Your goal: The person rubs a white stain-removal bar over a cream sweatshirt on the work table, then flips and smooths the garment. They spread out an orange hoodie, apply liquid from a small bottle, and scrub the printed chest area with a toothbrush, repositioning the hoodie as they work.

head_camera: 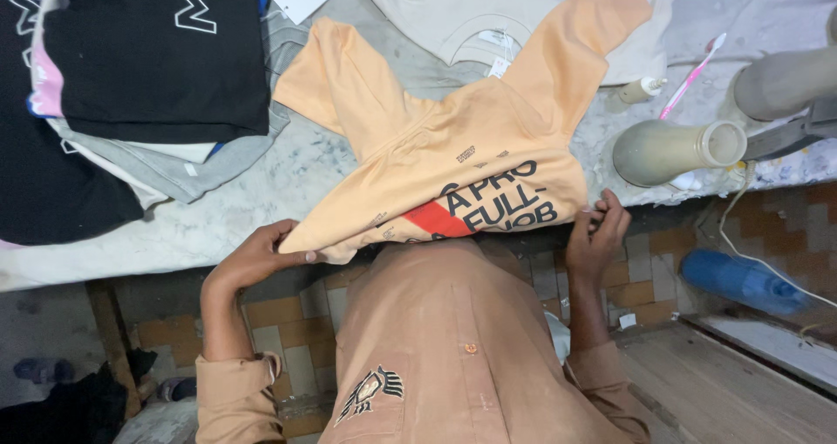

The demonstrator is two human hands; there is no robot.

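Head view. Peach T-shirt [453, 169] with dark lettering and a red stripe lies spread on the pale worktable [288, 178], sleeves pointing away from the person, its near hem hanging at the table's front edge against the person's body. Left hand [257, 257] grips the hem's left corner, fingers curled around the cloth. Right hand [597, 230] pinches the hem's right corner, fingers closed on the fabric. Stack of folded garments [148, 69], black on top, sits at the left of the table. Cream garment [488, 8] lies beyond the T-shirt. Pale bottle on its side [671, 150] rests right of the shirt, near a pink toothbrush [693, 76]
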